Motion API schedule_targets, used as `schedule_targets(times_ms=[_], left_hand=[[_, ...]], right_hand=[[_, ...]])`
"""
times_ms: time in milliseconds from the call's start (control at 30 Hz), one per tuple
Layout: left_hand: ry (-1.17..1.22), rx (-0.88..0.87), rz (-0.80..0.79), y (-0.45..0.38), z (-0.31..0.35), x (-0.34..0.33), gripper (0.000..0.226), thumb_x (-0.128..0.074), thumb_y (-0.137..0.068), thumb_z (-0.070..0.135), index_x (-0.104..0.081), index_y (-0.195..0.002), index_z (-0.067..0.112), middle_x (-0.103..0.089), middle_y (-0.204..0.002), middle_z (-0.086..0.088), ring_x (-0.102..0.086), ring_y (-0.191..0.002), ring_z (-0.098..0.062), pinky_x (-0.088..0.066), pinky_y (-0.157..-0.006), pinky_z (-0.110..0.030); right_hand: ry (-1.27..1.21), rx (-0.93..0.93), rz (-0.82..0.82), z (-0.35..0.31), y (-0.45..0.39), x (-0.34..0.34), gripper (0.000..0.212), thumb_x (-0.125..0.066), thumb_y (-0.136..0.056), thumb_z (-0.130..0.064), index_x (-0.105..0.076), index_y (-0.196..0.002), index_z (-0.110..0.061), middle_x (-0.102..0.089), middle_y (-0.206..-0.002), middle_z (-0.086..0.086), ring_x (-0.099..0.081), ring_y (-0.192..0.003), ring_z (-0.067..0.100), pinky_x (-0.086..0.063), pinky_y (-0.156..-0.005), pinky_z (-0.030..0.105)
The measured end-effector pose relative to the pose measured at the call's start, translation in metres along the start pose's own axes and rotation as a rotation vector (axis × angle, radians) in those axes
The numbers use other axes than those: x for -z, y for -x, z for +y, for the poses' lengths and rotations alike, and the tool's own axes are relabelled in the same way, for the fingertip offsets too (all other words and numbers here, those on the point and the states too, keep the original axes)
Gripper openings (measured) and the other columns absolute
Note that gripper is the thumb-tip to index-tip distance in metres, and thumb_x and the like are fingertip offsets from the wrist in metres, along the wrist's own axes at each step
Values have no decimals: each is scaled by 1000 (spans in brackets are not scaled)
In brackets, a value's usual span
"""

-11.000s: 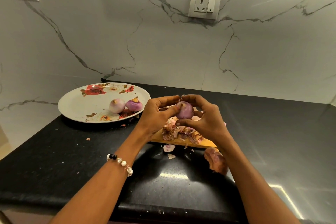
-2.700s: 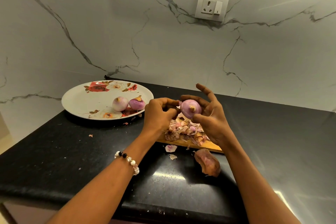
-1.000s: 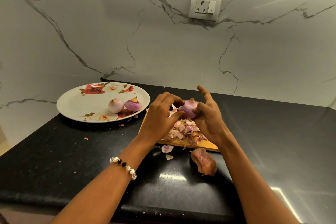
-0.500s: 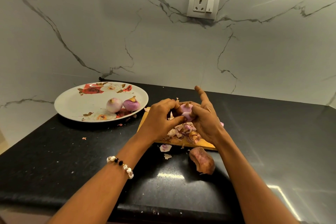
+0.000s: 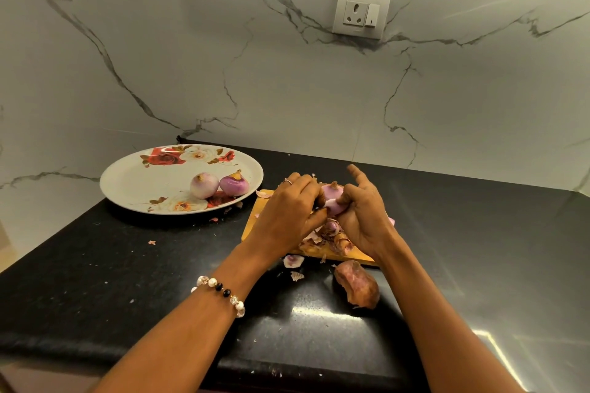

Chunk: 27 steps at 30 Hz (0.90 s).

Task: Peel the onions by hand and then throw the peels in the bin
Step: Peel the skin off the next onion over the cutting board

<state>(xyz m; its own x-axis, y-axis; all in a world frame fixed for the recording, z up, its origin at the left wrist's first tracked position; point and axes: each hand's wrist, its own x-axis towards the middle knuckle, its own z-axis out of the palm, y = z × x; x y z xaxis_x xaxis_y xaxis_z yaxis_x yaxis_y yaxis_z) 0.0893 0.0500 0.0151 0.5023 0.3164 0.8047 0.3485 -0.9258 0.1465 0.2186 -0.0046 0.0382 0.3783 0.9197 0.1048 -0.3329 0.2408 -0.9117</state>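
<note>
Onion (image 5: 333,201), item in hand: small, purple, mostly stripped, held above the wooden board (image 5: 252,223) near the middle of the black counter (image 5: 95,281). Your right hand (image 5: 360,217) cups it with thumb and curled fingers, index finger sticking up free. Your left hand (image 5: 290,214) pinches at its left side, fingers curled; whether a strip of skin is between the fingertips cannot be told.

Handling, by judgement: light, firm, round, and slick once bare, so it may squirt out of a loose grip. Hold it across the belly and pick at the skin from the pointed tip, where dry layers lift most easily.

Peels (image 5: 329,236): heap on the board beneath your hands, papery, weightless, brittle; a few scraps lie off the near edge, and one large brown husk (image 5: 356,287) lies on the counter nearer you. Gather them in a scooped handful, since pinching would crumble them.

Peeled onions (image 5: 218,184): two, touching, on the floral plate (image 5: 143,175) at far left.

Bin: not in view.
</note>
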Motion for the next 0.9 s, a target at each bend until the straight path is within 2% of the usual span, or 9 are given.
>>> schedule_targets(times_ms=[100,167,233,333,433,500,600,767,900], left_hand=[[27,-24,22,-1,-3,0,13,-69,-81,15,-58,-80,8,-56,-80,-6,-39,-78,-9,-28,-77,-14],[36,-50,10,-2,-3,0,13,-66,-82,18,-57,-81,8,-56,-80,-5,-35,-79,-6,-30,-74,-15],[48,-64,-10,-2,-1,1,15,-70,-81,16,-58,-82,8,-56,-81,-6,-37,-78,-7,-34,-69,-18],[119,-38,-8,-2,-2,2,13,-67,-83,19,-59,-83,9,-55,-83,-3,-40,-77,-7,-36,-66,-19],[157,-25,-11,-2,-2,2,12,-68,-82,17,-59,-84,9,-55,-84,-2,-43,-76,-8,-40,-65,-20],[150,-50,-23,-1,0,2,12,-69,-81,16,-60,-84,9,-56,-85,-3,-45,-77,-9,-40,-64,-19],[194,-52,-24,-1,2,2,15,-65,-83,24,-60,-86,11,-54,-90,-1,-47,-78,-6,-44,-64,-18],[423,65,33,-4,6,9,11,-68,-82,15,-57,-82,13,-56,-84,5,-54,-73,-10,-44,-60,-11],[524,235,121,-5,4,15,13,-68,-86,18,-57,-85,10,-57,-73,8,-59,-69,-11,-53,-58,-21]], right_hand=[[-122,-46,23,0,-4,1,75,-30,-84,16,-22,-152,-15,-45,-126,22,-58,-109,38,-50,-92,54],[-180,-79,37,0,-6,4,79,-41,-78,9,-22,-151,-13,-35,-140,26,-51,-121,43,-45,-99,59],[-201,-83,32,-2,-5,6,78,-54,-63,0,-33,-138,-7,-35,-140,23,-48,-123,43,-44,-99,61],[-221,-81,-12,0,-9,10,67,-66,-52,-8,-38,-113,-15,-37,-122,16,-41,-108,39,-38,-100,66],[-242,-116,-46,-4,-4,9,35,-58,-67,-10,-42,-99,-11,-40,-114,18,-43,-102,38,-42,-101,57],[-294,-151,-55,-7,0,11,9,-40,-83,-6,-45,-91,-5,-48,-109,21,-53,-96,34,-54,-89,45],[-384,-149,-59,-13,5,12,31,-39,-78,-5,-47,-108,-2,-52,-109,22,-56,-90,30,-60,-69,35],[-413,-111,2,-13,4,11,73,-45,-67,-8,-34,-139,-3,-44,-128,26,-55,-103,34,-46,-102,42],[-500,-79,56,-17,-1,18,70,-44,-66,-8,-35,-136,-4,-43,-130,28,-54,-102,35,-50,-93,41]])
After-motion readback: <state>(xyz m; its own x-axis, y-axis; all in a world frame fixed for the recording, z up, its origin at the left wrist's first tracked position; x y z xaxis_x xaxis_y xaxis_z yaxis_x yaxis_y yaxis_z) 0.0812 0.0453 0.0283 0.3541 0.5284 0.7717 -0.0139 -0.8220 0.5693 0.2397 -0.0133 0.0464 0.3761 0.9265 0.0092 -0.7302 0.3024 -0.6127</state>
